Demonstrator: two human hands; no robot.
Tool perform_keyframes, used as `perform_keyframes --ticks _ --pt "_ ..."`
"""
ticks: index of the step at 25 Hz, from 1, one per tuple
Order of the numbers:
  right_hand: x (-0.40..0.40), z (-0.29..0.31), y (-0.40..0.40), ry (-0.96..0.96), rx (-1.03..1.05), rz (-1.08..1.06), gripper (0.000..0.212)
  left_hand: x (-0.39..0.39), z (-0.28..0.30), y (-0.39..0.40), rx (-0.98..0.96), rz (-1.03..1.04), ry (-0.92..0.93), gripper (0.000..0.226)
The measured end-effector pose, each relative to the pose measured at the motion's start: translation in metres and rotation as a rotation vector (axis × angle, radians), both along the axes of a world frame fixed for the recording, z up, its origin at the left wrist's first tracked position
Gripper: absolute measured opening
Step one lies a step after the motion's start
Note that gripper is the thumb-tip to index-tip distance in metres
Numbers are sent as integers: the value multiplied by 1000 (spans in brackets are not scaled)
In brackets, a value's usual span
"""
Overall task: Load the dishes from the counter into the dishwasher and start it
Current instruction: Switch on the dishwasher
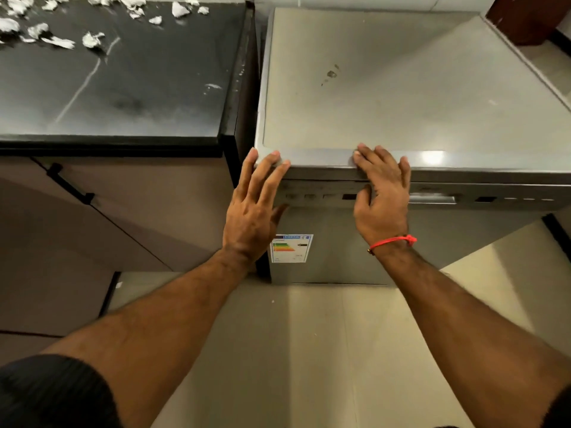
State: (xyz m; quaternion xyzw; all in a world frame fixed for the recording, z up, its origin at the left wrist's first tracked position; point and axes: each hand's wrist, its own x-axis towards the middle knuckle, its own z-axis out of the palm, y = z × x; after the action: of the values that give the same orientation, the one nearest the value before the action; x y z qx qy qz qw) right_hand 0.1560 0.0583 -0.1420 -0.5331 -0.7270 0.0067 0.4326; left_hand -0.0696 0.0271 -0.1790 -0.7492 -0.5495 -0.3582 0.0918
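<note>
a person is standing over a grey dishwasher (pixel 401 88), seen from a head camera looking down, and its door is closed. the left hand (pixel 253 205) is lying at the dishwasher's front left corner, fingers straight and spread, tips resting on the top edge, gripping nothing. the right hand (pixel 381 193) is lying just right of it along the same front edge, fingers loosely spread over the lip, thumb hanging down by the control panel (pixel 324 196); it is gripping nothing either. a recessed door handle (pixel 432 199) is sitting on the panel just right of the right hand. a dark counter (pixel 108 88) is standing left of the dishwasher, with white crumpled scraps (pixel 92 38) at its far side. no dishes are showing anywhere. judging by the closed door, this looks like the closing or starting stage, though the racks are hidden. the next move likely calls for a fingertip on a panel button.
</note>
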Motion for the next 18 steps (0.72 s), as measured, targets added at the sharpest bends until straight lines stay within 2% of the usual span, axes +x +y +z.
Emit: perform_keyframes --ticks 9,15,18 --pt "-10 -21 11 118 227 -38 53 25 -14 13 121 122 -150 77" --pt "-13 -21 9 173 214 -50 54 23 0 16 85 184 -134 79" --pt "-7 -15 4 96 181 -7 57 30 -4 12 92 186 -168 77"
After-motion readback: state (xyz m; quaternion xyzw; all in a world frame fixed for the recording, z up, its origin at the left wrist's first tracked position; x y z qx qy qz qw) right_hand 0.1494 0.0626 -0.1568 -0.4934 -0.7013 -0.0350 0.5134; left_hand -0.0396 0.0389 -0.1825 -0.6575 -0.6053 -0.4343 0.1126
